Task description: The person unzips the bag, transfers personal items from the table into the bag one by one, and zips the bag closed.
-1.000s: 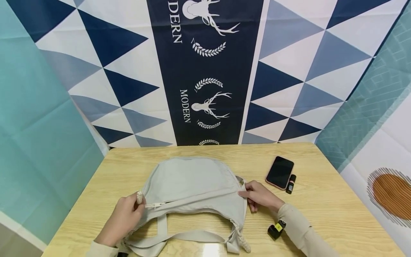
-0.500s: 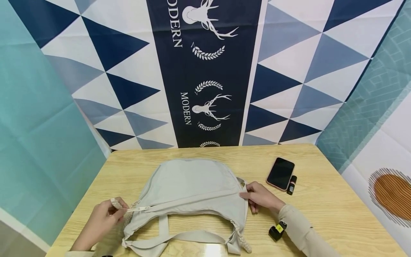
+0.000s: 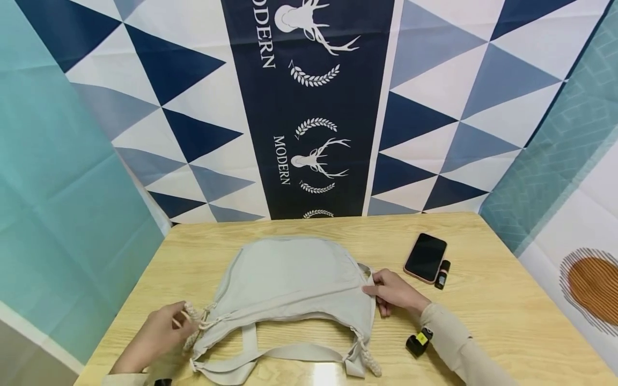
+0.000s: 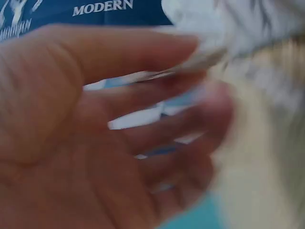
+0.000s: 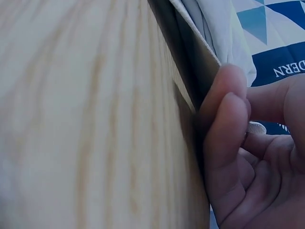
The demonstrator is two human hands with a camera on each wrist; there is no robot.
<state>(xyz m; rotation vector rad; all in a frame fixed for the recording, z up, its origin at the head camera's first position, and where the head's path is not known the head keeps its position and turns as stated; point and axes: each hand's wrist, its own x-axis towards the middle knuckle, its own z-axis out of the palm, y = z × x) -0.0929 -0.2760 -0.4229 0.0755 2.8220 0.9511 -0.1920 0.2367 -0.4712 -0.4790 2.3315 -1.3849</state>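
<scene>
A light grey fabric bag (image 3: 294,273) lies on the table, its diagonal zipper (image 3: 285,304) running across the front. Near the bag's left end, my left hand (image 3: 161,332) has its thumb and index finger at a braided cord zipper pull (image 3: 192,310). Its slack cords loop back to the zipper's left end. In the left wrist view, a blurred tan strip shows between thumb and index finger, with the other fingers bent and spread. My right hand (image 3: 396,292) pinches the bag's right edge, thumb on top. In the right wrist view, curled fingers (image 5: 228,124) hold the fabric edge.
A phone (image 3: 425,258) and a small black tube (image 3: 442,275) lie at the table's right. The bag's strap (image 3: 299,352) curves toward the front edge. Another braided pull (image 3: 369,360) hangs at the bag's lower right. Patterned fabric (image 3: 318,107) stands behind the table (image 3: 463,230).
My left hand pulled the zipper slider leftward to the bag's end, and the zipper's gap closed. The cord then went slack beside the fingers. My right hand stays on the bag's right edge.
</scene>
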